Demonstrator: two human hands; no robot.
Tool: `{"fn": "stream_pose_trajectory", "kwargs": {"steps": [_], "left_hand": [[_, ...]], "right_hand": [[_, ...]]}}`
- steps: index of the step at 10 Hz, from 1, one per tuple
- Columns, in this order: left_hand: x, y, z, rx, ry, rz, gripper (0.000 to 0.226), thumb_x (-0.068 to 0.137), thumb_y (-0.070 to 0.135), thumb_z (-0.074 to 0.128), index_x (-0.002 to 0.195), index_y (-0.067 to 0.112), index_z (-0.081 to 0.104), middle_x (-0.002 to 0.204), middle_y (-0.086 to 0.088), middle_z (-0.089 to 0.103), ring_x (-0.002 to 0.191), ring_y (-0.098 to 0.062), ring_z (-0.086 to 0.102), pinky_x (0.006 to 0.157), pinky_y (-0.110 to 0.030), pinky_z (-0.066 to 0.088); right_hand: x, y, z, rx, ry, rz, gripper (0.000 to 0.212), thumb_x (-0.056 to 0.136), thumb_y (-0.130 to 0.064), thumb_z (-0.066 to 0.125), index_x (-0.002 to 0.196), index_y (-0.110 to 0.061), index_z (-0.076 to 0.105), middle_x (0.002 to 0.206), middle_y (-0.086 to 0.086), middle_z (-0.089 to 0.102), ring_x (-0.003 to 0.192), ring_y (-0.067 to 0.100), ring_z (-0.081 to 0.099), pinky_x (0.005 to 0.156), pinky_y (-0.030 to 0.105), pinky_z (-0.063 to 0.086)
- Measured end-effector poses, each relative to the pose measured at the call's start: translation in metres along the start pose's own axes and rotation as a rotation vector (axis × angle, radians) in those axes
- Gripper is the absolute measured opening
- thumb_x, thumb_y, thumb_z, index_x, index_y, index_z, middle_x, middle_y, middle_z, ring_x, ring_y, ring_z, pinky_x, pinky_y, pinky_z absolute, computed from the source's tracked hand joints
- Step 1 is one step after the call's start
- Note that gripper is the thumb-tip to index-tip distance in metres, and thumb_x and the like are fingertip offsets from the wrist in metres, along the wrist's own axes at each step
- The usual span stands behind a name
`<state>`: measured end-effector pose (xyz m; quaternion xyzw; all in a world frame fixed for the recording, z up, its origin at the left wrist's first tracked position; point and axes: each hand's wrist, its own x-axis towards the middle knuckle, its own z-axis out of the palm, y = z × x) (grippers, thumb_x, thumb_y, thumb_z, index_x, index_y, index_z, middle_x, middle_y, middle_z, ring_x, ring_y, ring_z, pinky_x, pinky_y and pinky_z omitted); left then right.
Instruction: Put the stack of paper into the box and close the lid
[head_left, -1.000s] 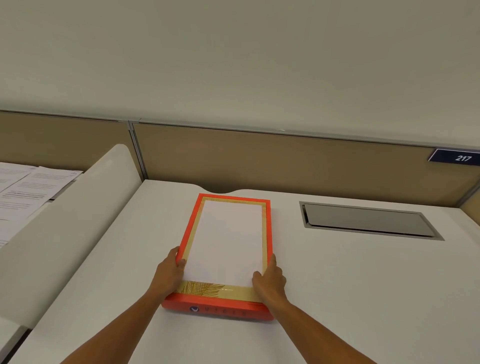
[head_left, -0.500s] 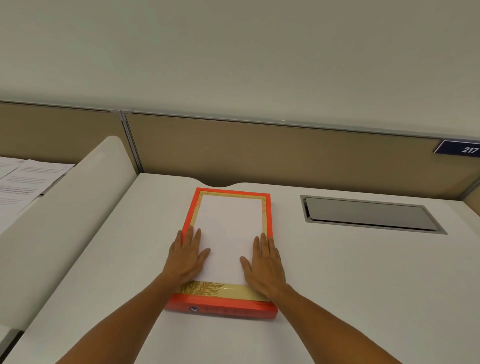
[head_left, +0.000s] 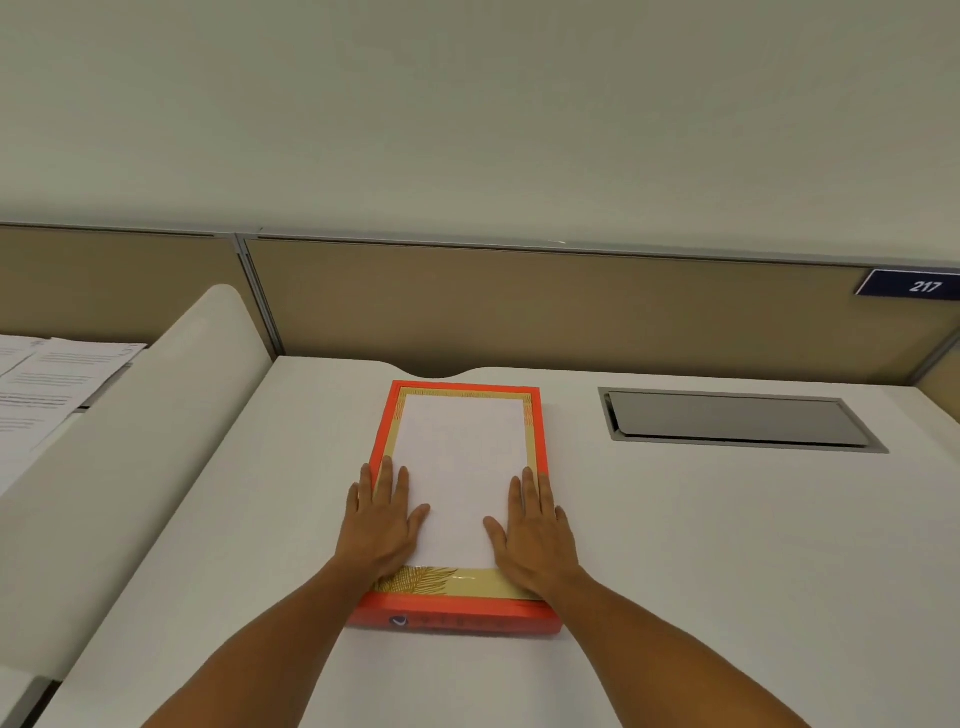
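**My hands lie flat on the paper in the box**

My left hand (head_left: 382, 522) is open and flat, fingers stretched out. It lies on the near left part of the stack of paper (head_left: 462, 467), and its outer fingers reach over the left rim of the box (head_left: 452, 616). My right hand (head_left: 532, 535) is open and flat too, on the near right part of the paper, with its outer side over the right rim. Neither hand grips anything.

The white paper lies inside the orange box, with the gold inside showing as a thin frame around it and a wider strip with a leaf picture at the near end. The box sits on a white desk (head_left: 727, 545). To the right, far from me, is a grey metal flap (head_left: 737, 421) set into the desk. Behind it is a brown divider wall (head_left: 519, 312) with a blue sign (head_left: 911, 285) that reads 217. Far off to the left lie printed sheets (head_left: 47, 379)
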<state>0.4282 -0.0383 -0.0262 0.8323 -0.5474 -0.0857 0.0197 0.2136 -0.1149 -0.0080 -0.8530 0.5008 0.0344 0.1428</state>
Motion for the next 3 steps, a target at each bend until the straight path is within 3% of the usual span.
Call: {"fn": "stream_pose_trajectory", "kwargs": {"steps": [3], "left_hand": [[-0.020,0.021,-0.017,0.048,0.020,0.046,0.080,0.097,0.062,0.014,0.156,0.010,0.005,0.166,-0.008,0.001,0.152,-0.029,-0.004,0.122,-0.047,0.000]], "right_hand": [[-0.021,0.013,-0.019,-0.037,-0.036,-0.015,0.083,0.098,-0.066,0.021,0.160,-0.014,0.001,0.168,0.009,-0.004,0.155,0.028,-0.004,0.124,0.049,0.014]]}}
